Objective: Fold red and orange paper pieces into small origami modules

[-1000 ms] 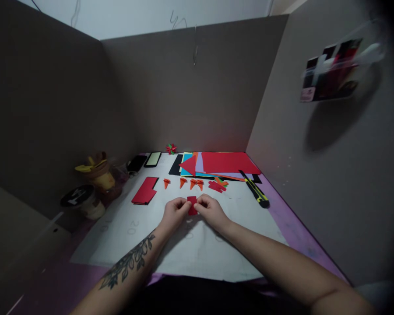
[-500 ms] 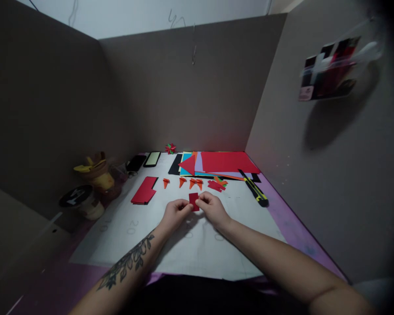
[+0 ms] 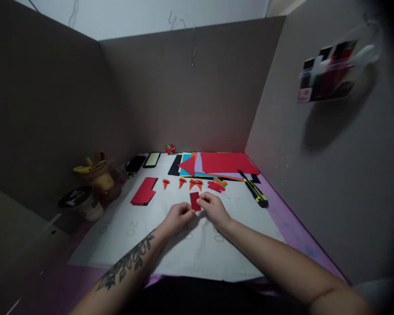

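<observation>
Between my hands, above the white sheet (image 3: 170, 258), is a small red paper rectangle (image 3: 194, 201). My right hand (image 3: 213, 210) pinches its right edge between thumb and fingers. At the lower left corner of the paper, my left hand (image 3: 179, 216) has its thumb and fingertips closed on the edge. Just beyond stand several small folded orange paper pieces (image 3: 182, 183) in a row. Right of them lies a little pile of red, orange and green paper strips (image 3: 216, 186).
Red cut paper (image 3: 143, 191) lies at left. Coloured sheets (image 3: 230, 162) are stacked at the back, near a folded paper star (image 3: 170, 149). A yellow-black utility knife (image 3: 254, 190) rests at right. Phones (image 3: 152, 160) and pots (image 3: 82, 202) stand left. Grey walls (image 3: 184, 96) enclose the table.
The small red rectangle has tilted slightly, and my left hand has slid down toward its lower left corner. My right hand keeps its pinch, nearly unmoved.
</observation>
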### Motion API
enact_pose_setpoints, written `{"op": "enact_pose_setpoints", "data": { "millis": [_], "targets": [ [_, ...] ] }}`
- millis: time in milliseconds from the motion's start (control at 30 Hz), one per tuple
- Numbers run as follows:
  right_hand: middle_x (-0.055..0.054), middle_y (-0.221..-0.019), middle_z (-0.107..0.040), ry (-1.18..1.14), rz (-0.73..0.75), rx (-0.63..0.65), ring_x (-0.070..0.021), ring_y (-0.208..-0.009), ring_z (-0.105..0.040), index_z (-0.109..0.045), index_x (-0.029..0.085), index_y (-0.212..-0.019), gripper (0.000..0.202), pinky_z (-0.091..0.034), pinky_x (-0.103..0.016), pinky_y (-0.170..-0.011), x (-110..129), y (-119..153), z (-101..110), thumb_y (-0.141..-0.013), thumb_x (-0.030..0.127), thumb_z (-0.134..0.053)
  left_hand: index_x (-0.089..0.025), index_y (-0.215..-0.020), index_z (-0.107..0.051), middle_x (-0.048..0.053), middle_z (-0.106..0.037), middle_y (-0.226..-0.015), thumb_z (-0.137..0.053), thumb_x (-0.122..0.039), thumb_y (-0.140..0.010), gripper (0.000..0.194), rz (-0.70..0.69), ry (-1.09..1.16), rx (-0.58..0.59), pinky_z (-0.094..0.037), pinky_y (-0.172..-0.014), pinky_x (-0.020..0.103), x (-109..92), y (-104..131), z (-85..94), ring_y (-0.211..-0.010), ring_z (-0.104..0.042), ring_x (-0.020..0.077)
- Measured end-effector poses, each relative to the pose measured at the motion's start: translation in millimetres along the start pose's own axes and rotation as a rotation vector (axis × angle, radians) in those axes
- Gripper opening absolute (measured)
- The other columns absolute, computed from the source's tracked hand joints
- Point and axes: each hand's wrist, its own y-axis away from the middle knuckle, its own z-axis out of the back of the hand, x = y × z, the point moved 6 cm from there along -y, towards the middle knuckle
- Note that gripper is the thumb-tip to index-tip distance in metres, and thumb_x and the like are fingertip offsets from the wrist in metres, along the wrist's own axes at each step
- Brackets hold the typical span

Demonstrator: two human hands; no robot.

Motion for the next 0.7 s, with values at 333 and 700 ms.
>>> {"op": "enact_pose_setpoints", "data": {
  "millis": [333, 700],
  "targets": [
    [0.0, -0.071, -0.052, 0.516, 0.379, 0.14, -0.016, -0.072, -0.049, -0.052, 0.02, -0.064, 0.011, -0.038, -0.029, -0.067, 30, 15, -11, -0.074, 0.015, -0.052, -0.019, -0.096, -0.063, 0.006, -0.066, -0.095, -0.062, -0.029, -0.073, 0.025, -0.097, 0.216, -0.296, -0.047, -0.071, 0.028, -6, 2, 23.6, -0.083, -0.061, 0.0171],
    [-0.002, -0.083, -0.062, -0.058, -0.091, 0.193, -0.0166, -0.073, -0.06, -0.057, 0.019, -0.092, 0.023, -0.047, -0.031, -0.067, 1, 9, -12, -0.079, 0.038, -0.056, -0.016, -0.084, -0.06, -0.002, -0.06, -0.063, -0.061, -0.035, -0.074, 0.022, -0.013, 0.35, -0.405, -0.043, -0.059, 0.023, 3, -1, 37.9, -0.058, -0.054, 0.0112]
  ]
}}
